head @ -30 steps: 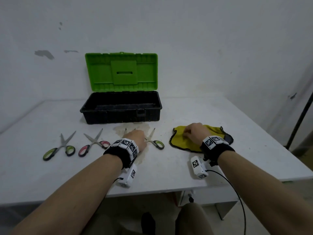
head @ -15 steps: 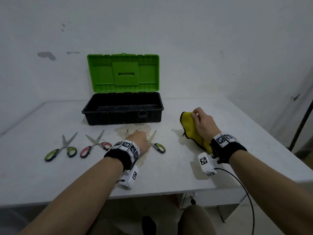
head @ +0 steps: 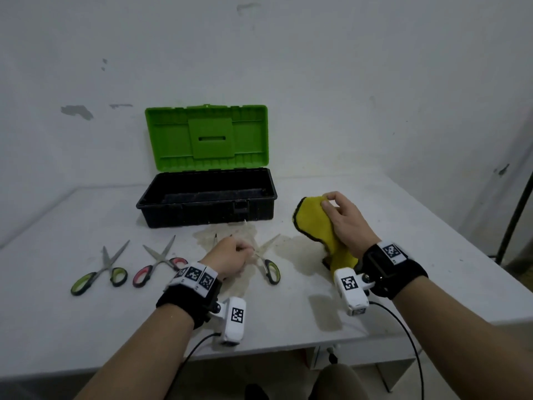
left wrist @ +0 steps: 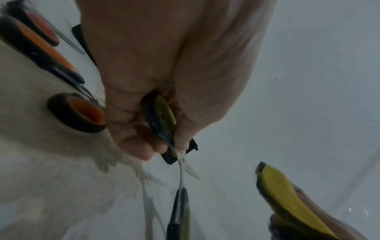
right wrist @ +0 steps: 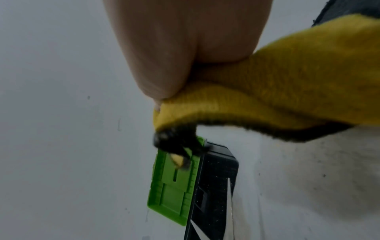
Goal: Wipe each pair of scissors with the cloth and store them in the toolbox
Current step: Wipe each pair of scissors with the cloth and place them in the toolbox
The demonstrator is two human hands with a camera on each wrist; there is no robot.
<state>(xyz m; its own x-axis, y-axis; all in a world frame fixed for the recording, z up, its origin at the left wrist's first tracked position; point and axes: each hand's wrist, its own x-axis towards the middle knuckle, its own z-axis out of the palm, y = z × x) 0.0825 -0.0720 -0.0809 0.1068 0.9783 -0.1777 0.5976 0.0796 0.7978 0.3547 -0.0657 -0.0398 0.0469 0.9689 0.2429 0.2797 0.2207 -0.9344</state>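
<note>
The toolbox stands open at the back, with a black base and a raised green lid. Several scissors lie in a row in front of it: a green-handled pair, a red-handled pair, an orange-handled pair mostly hidden under my left hand, and another green-handled pair. My left hand rests on the table and curls around one handle loop of that right-most pair. My right hand holds the yellow, black-edged cloth bunched above the table.
A brownish stain marks the white table around the middle scissors. The wall is close behind the toolbox. A dark pole stands past the table's right edge. Cables hang from both wrist cameras over the front edge.
My right hand has gathered the cloth off the table and raised it up and back. The left hand has stayed over the scissors.
</note>
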